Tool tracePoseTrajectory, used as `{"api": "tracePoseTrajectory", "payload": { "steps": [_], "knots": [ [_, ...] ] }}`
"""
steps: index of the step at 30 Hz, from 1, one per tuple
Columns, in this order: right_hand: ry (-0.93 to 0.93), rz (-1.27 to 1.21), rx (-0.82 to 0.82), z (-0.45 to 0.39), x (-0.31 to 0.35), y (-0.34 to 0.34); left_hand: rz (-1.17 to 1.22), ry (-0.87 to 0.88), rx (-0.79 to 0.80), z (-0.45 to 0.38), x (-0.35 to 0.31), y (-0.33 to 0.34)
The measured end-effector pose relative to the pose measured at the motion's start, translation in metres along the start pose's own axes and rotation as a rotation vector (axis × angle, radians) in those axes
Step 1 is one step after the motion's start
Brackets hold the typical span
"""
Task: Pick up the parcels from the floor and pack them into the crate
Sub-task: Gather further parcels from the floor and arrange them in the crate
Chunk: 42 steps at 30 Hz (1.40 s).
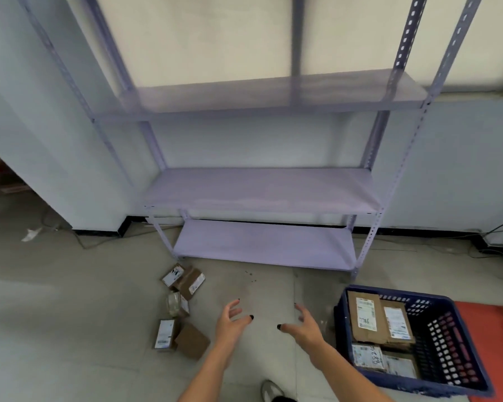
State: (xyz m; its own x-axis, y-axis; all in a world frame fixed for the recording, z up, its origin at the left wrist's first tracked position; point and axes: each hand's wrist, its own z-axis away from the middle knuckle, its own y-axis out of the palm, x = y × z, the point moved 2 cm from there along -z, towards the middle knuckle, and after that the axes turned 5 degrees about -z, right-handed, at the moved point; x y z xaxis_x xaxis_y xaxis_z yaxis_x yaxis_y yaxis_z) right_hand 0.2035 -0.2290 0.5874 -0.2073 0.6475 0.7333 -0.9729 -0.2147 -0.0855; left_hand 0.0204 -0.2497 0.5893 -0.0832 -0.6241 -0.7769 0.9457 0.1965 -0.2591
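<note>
Left of the empty, spread left hand lie the cardboard parcels; the right hand, likewise spread and empty, is held farther off, beside the blue crate.

- Single head view, worn on the person; no second view to overlap with.
- Looked forward and steeply down, wide-angle, edges bent.
- Left hand and right hand sat low centre, nearest the lens, forearms entering from the bottom edge.
- Crate was just right of the right hand; parcels lay left of the left hand, on the floor.
- Shelving rack stood beyond both hands, against the far wall.
</note>
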Motion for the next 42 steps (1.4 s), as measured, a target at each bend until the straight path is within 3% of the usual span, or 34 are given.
{"api": "tracePoseTrajectory", "payload": {
  "steps": [6, 15, 27, 35, 42],
  "knots": [
    [0.006, -0.033, 0.038, -0.060, 0.047, 0.094, -0.038, 0.001, -0.093, -0.064, -0.019, -0.094],
    [0.013, -0.076, 0.045, -0.116, 0.107, 0.206, -0.108, -0.031, -0.103, -0.145, -0.028, -0.214],
    [0.134, -0.235, -0.141, -0.156, 0.099, 0.381, -0.128, -0.092, 0.005, -0.261, 0.014, -0.384],
    [0.258, -0.222, -0.162, -0.179, 0.069, 0.465, -0.048, -0.244, 0.127, -0.292, 0.079, -0.425],
    [0.356, -0.120, -0.145, -0.232, 0.013, 0.502, -0.091, -0.327, 0.133, -0.338, 0.149, -0.420]
  ]
}}
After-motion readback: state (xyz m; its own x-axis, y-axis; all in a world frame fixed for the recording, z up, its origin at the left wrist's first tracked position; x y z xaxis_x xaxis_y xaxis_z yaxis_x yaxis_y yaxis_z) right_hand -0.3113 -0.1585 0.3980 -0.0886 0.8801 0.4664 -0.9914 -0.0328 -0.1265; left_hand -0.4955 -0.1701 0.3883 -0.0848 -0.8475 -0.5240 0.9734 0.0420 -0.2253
